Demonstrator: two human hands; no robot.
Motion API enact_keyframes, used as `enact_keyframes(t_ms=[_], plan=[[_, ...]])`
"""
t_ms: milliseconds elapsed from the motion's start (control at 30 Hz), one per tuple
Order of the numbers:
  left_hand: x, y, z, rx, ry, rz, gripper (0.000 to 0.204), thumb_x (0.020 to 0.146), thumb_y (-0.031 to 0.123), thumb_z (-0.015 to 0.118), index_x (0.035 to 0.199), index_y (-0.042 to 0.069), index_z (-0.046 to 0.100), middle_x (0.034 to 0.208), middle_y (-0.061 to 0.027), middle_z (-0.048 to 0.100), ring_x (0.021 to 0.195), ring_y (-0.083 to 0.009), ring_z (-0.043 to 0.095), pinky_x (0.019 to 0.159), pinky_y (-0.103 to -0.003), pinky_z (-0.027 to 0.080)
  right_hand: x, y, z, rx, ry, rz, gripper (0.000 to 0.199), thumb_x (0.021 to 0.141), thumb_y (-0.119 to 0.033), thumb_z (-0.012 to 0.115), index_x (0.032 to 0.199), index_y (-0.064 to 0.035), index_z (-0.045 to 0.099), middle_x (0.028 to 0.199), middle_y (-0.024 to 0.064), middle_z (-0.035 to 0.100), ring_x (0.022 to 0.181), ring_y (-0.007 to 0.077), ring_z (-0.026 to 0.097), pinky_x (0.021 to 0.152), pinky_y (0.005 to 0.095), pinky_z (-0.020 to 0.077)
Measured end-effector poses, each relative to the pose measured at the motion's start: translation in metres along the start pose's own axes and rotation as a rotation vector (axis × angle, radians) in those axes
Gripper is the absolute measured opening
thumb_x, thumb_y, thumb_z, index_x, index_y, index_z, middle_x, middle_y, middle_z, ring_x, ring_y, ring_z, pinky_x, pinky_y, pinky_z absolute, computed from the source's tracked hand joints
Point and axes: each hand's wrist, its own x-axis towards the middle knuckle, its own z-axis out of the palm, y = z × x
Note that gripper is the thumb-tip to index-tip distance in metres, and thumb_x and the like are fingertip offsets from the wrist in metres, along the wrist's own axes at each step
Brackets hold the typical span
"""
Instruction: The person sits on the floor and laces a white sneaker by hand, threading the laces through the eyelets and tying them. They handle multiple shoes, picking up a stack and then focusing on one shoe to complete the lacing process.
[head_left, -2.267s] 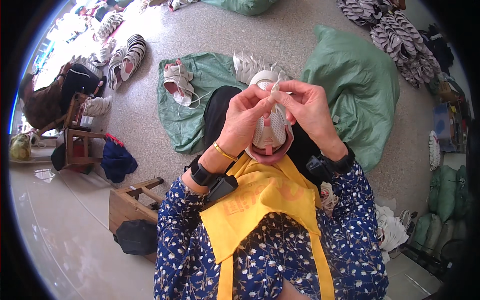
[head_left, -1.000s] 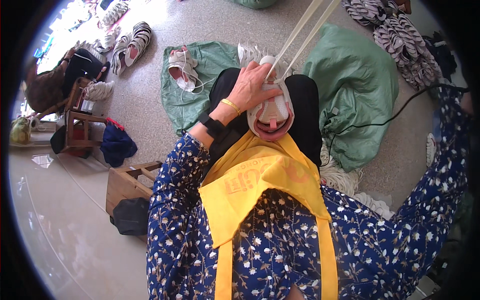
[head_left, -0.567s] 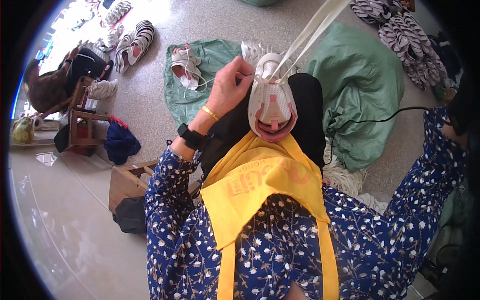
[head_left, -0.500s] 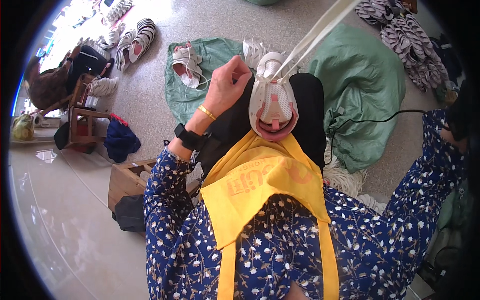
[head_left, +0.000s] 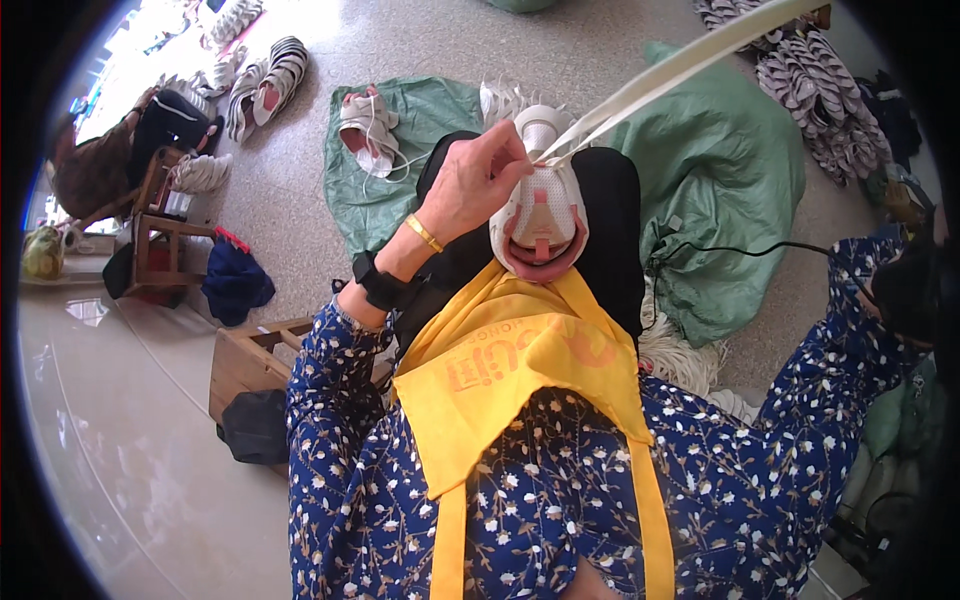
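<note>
A white sneaker (head_left: 541,205) with pink trim and a pink collar lining rests between my knees, its heel toward me. At the left edge of its lacing, my left hand (head_left: 470,190) is closed in a pinch. Its fingertips meet at the cream shoelace (head_left: 690,68), close to the eyelets. From the sneaker the lace runs in long flat strands up and to the right, toward the picture's edge. My right arm (head_left: 815,345) stretches out to the right; the hand itself is lost beyond the dark rim.
Left of my knees, an unfinished-looking shoe (head_left: 368,130) with loose laces lies on green sheeting (head_left: 345,205). A large green sack (head_left: 715,190) sits to the right, a black cable (head_left: 760,249) across it. Bundled shoe parts (head_left: 825,100) lie beyond. A wooden stool (head_left: 245,365) stands at my left.
My left hand has moved right, from beside the sneaker onto its lacing. The lace has swung down to the right, and my right arm has shifted slightly.
</note>
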Motion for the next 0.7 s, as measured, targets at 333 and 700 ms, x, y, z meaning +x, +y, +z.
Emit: enact_keyframes(t_ms=[333,700], plan=[[-0.011,0.036,0.006,-0.103,-0.066,0.000,0.028,0.089,0.009,0.079,0.103,0.004,0.055,0.081,0.0013,0.054,0.070,-0.0066,0.047,0.062,-0.025,0.042,0.068,-0.062,-0.126,0.059,0.207,-0.313,0.016,0.106,-0.012,0.058,0.114,-0.0055,0.071,0.083,0.0000,0.061,0.060,0.0031,0.051,0.050,0.0193,0.0437],[-0.072,0.000,-0.097,-0.197,-0.403,-0.428,0.024,0.100,0.019,0.072,0.092,0.005,0.054,0.075,0.0020,0.058,0.066,-0.0036,0.054,0.056,-0.023,0.041,-0.020,0.092,-0.073,-0.345,0.109,0.345,0.015,0.102,-0.009,0.064,0.116,-0.0071,0.071,0.098,0.0014,0.071,0.063,0.0021,0.057,0.047,0.0163,0.0448]])
